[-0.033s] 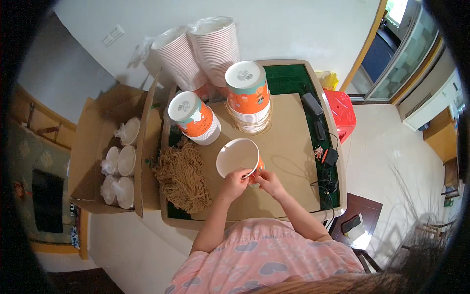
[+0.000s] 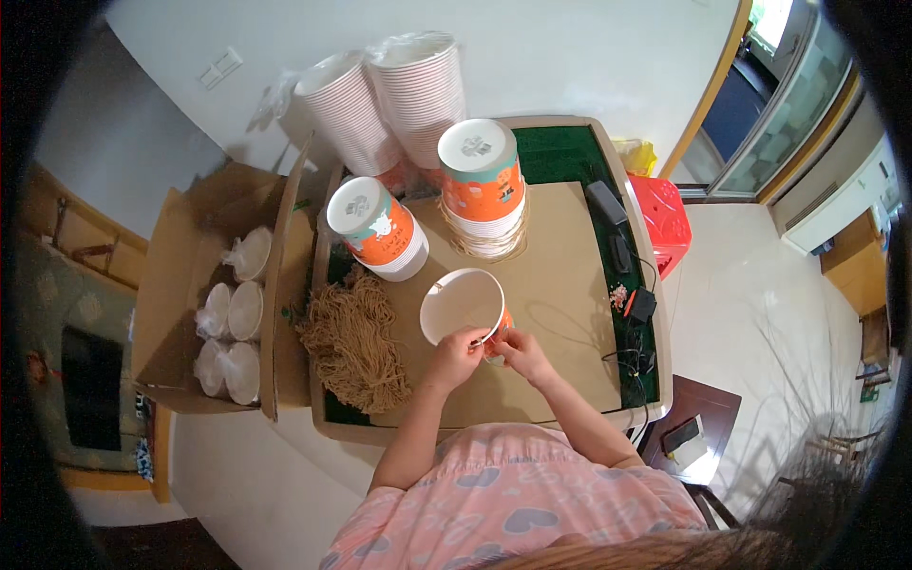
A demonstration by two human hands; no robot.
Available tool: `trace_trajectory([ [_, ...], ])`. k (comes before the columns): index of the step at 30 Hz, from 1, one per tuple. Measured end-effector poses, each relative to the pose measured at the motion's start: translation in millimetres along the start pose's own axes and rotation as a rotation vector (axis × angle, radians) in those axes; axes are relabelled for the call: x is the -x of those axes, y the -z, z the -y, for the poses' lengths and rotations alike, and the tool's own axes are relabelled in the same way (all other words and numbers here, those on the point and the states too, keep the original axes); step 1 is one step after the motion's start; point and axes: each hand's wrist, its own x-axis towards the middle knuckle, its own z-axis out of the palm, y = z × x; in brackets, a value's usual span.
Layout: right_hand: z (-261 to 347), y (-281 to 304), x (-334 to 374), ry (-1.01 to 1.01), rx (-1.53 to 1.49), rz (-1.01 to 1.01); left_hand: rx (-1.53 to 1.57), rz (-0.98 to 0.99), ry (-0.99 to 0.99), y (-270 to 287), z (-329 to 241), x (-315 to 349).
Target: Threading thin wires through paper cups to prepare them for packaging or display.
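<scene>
A white-lined paper bucket [image 2: 460, 302] with an orange printed outside stands tilted on the cardboard sheet, its mouth toward me. My left hand [image 2: 458, 355] pinches its near rim, fingertips closed together. Just right of it, my right hand [image 2: 525, 355] is closed in a pinch against the bucket's outer wall; what lies between its fingertips is too small to make out. A small brown mark shows on the bucket's far rim. Left of my hands lies a heap of brown cord [image 2: 353, 344]. Beyond stand upside-down orange bucket stacks, one shorter [image 2: 380, 233], one taller [image 2: 482, 190] with cord loops round it.
Two tall wrapped stacks of white buckets [image 2: 418, 90] lean by the wall. An open carton [image 2: 275, 313] with several wrapped stacks stands left. Black adapters and cables [image 2: 608, 204] line the table's right side, beside a red plastic stool [image 2: 662, 223]. Cardboard [image 2: 560, 370] covers the tabletop.
</scene>
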Motion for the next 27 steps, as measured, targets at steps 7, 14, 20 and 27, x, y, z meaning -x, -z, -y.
trace_trajectory([
  [7, -6, 9, 6, 0.015, -0.093, 0.029, 0.052, 0.086, 0.107, -10, -5, 2],
  [14, -23, 12, 6, -0.024, -0.072, 0.035, 0.102, 0.081, 0.103, -24, 25, 1],
  [20, -26, 11, 5, -0.056, -0.068, 0.009, 0.003, 0.037, 0.097, -27, 24, 0],
  [27, -21, 12, 6, 0.468, 0.356, -0.349, -0.008, -0.061, 0.054, -30, 27, 1],
])
